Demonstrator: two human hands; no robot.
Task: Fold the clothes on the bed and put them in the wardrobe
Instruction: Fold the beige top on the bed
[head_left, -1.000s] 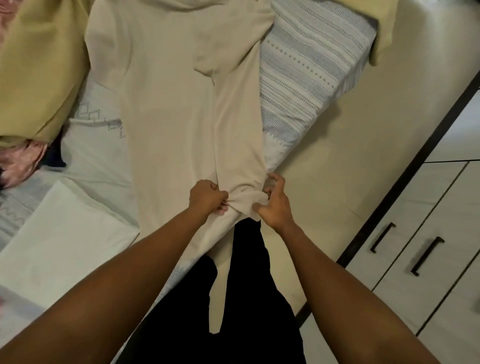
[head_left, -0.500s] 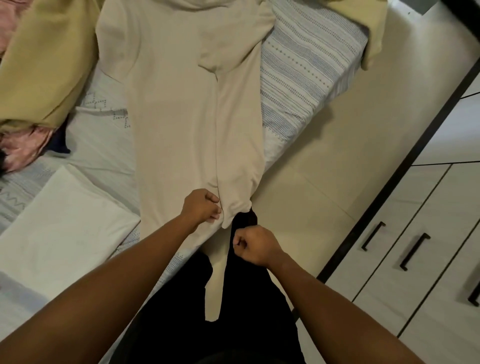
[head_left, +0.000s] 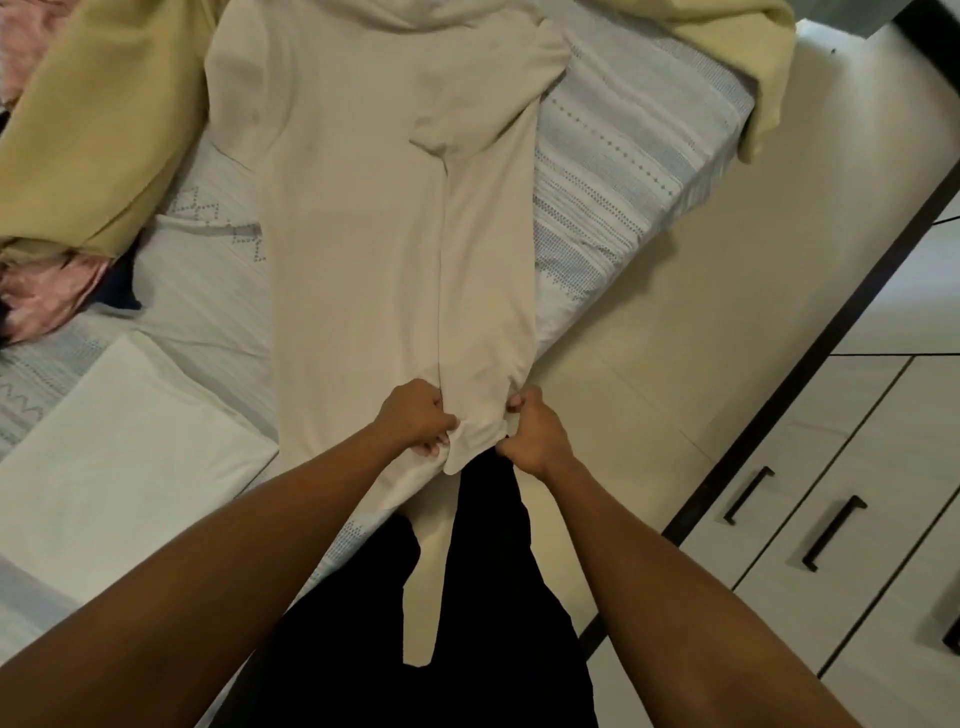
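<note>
Head view, as I watch from my station: both hands grip the near end of one cream garment (head_left: 363, 234). The left hand (head_left: 415, 418) has its fingers (head_left: 434, 448) curled tight into a bunch of the cloth. The right hand (head_left: 535, 436) pinches the folded edge with bent fingers (head_left: 516, 402). The garment lies lengthwise on the bed (head_left: 623, 171), its tail hanging off the near edge. I count one yellow garment (head_left: 93, 130), one pink garment (head_left: 41, 291), one white pillow (head_left: 114, 452) and two full handles on the wardrobe (head_left: 883, 467).
</note>
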